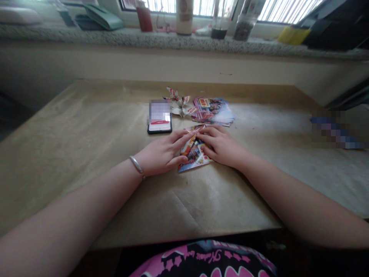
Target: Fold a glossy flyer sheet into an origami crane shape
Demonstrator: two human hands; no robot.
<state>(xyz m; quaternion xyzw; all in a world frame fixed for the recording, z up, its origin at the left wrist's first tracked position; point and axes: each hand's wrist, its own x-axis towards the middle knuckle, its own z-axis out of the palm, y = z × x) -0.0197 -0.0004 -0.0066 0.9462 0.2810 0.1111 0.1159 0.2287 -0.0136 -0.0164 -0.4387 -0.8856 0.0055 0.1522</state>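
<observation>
Here's the left hand [163, 154], thumb and fingers apart, on the folded sheet [192, 158] atop the desk [95, 130]; the right hand [217, 144], fingers outstretched, covers its other side; phone [160, 127] just beyond.

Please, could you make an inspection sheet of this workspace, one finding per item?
Surface: beige tabletop, creased.
Job's things: colourful printed paper sheet, partly folded; fanned stack of glossy printed sheets behind it; white-and-red folded paper shapes beside the stack.
Clutter: black-edged rectangular phone, screen lit; blurred blue item at right.
Hands: left hand and right hand on the sheet, palms down.
Cables: nothing seen on the tabletop.
Surroundings: speckled grey stone windowsill, holding a reddish container.
</observation>
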